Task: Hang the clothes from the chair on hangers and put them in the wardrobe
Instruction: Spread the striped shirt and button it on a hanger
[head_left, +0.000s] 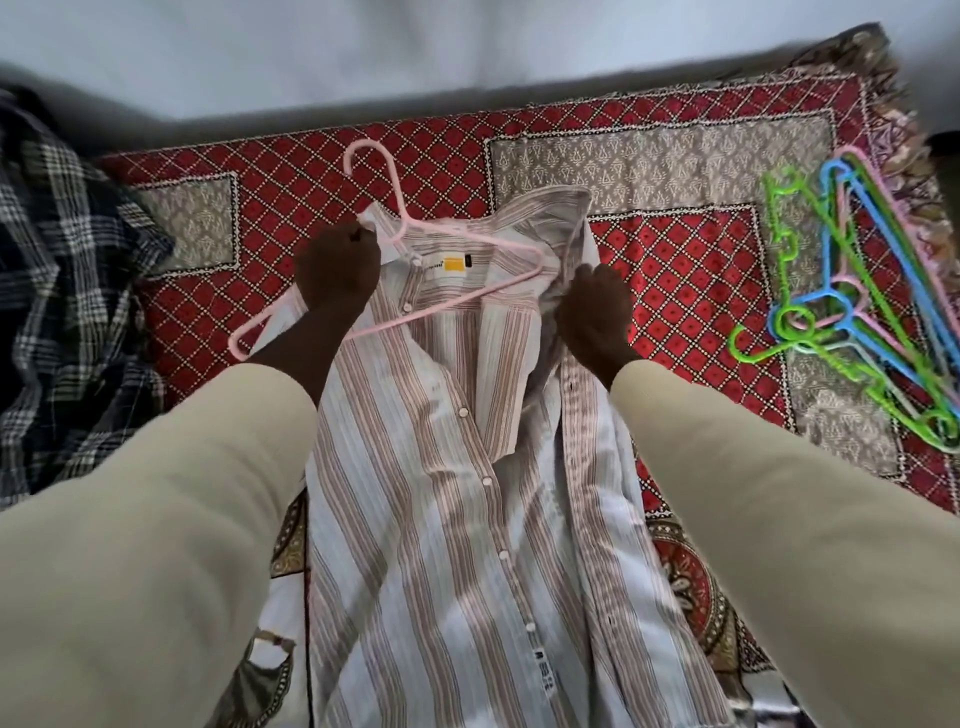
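On the patterned bedspread (675, 270), both hands grip the striped shirt (441, 493): left hand (337, 267) apparently pinching collar and pink hanger (395, 208), right hand (595, 306) bunching the opposite shoulder.

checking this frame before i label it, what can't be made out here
- Left hand fingertips: curled under at the striped shirt collar, head view.
- Pink hanger: right end tucked under the shirt shoulder.
- Plaid cloth: cut by the left edge.
- Collar label text: too small.

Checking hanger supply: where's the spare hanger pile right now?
Head view, far right: the spare hangers lie on the red bedspread, right of the striped shirt.
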